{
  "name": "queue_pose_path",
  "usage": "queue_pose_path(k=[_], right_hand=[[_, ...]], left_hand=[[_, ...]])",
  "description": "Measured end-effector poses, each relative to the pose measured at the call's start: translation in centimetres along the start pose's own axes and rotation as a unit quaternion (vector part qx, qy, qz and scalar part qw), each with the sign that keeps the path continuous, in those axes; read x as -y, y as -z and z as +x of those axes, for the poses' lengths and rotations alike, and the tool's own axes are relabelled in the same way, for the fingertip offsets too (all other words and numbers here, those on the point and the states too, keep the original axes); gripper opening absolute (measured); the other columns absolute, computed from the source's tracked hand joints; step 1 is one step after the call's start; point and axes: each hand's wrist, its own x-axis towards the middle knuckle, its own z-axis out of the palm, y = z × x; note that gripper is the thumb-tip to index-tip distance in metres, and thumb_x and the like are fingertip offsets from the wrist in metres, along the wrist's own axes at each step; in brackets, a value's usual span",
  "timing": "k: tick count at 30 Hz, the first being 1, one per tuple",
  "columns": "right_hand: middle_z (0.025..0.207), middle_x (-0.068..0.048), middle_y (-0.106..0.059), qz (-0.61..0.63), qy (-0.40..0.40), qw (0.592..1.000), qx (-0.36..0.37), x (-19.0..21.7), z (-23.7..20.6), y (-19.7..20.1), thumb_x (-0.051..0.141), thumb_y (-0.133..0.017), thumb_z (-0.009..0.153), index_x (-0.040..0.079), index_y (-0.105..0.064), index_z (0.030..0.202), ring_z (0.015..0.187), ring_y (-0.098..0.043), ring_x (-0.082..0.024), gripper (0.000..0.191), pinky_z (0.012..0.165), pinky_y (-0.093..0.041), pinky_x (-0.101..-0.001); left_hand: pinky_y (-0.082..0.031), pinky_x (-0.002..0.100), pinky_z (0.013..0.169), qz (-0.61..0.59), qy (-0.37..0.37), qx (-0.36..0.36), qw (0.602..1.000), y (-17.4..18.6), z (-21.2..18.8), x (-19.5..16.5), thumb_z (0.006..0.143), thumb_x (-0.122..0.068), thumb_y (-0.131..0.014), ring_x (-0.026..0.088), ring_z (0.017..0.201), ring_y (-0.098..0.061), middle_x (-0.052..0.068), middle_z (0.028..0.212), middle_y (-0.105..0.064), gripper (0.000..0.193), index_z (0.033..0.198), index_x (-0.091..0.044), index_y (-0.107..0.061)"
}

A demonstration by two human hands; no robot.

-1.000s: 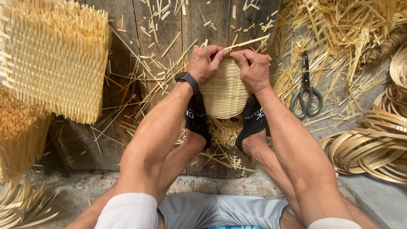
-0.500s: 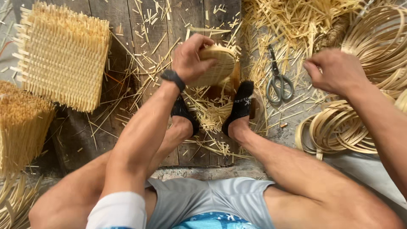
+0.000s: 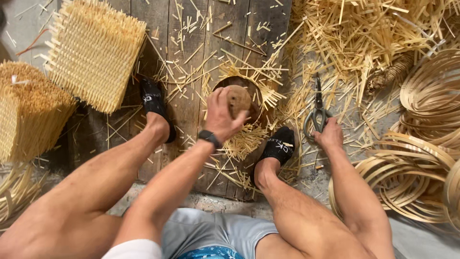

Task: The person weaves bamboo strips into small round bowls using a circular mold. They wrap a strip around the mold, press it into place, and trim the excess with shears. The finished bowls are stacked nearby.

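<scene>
The small woven basket (image 3: 242,98) sat at centre frame, mouth towards the camera, tipped so its inside showed. The left hand (image 3: 221,117) clasped its rim, fingers curled around the near edge to steady it. Right of it, the right hand (image 3: 329,134) closed on the handles of the scissors (image 3: 316,112) lying on the floor among straw offcuts (image 3: 364,33).

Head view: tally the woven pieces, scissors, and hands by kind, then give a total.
Woven pieces: 3, the small basket under the left hand, the square woven panel, the woven block at the left edge
Scissors: 1, at the right hand
Hands: 2
Total: 6
</scene>
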Motion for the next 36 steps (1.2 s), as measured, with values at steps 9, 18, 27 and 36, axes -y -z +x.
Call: queue_pose_path(k=[9,18,27,36], right_hand=[[0.094,-0.008,-0.070,0.551,-0.019,0.804,0.225,1.7,-3.5,4.0,0.013,-0.083,0.069,0.002,-0.058,0.111,0.080,-0.072,-0.016,0.049,0.073,-0.060,-0.0314],[0.078,-0.005,-0.065,0.587,0.157,0.793,-0.046,13.8,-10.0,6.3,0.016,-0.077,0.093,0.001,-0.062,0.099,0.056,-0.064,-0.010,0.022,0.046,-0.057,-0.0243],[0.062,-0.005,-0.063,0.366,-0.021,0.914,0.176,14.0,-8.6,4.8,0.033,-0.077,0.083,0.009,-0.066,0.088,0.048,-0.058,-0.017,0.027,0.043,-0.050,-0.0309],[0.076,-0.012,-0.061,-0.026,0.258,0.947,-0.188,7.4,-6.9,1.4,0.053,-0.075,0.080,0.000,-0.066,0.095,0.065,-0.064,-0.026,0.056,0.057,-0.054,-0.0447]], left_hand=[[-0.033,0.055,0.106,0.104,-0.074,0.028,0.991,-1.5,3.4,-1.9,0.062,-0.040,-0.090,0.038,0.136,-0.034,0.013,0.144,-0.040,0.097,0.147,-0.021,-0.047],[-0.027,0.063,0.116,0.199,-0.232,0.226,0.925,-1.0,4.5,0.5,0.049,-0.029,-0.095,0.041,0.143,-0.027,0.016,0.157,-0.029,0.118,0.153,-0.023,-0.039],[-0.032,0.056,0.120,0.075,-0.105,0.061,0.990,-1.6,2.0,0.6,0.065,-0.028,-0.095,0.047,0.145,-0.029,0.026,0.157,-0.027,0.110,0.157,-0.016,-0.036],[-0.034,0.061,0.108,0.006,0.048,-0.059,0.997,-6.7,1.4,-4.8,0.061,-0.043,-0.097,0.049,0.130,-0.035,0.029,0.141,-0.034,0.114,0.152,-0.007,-0.038]])
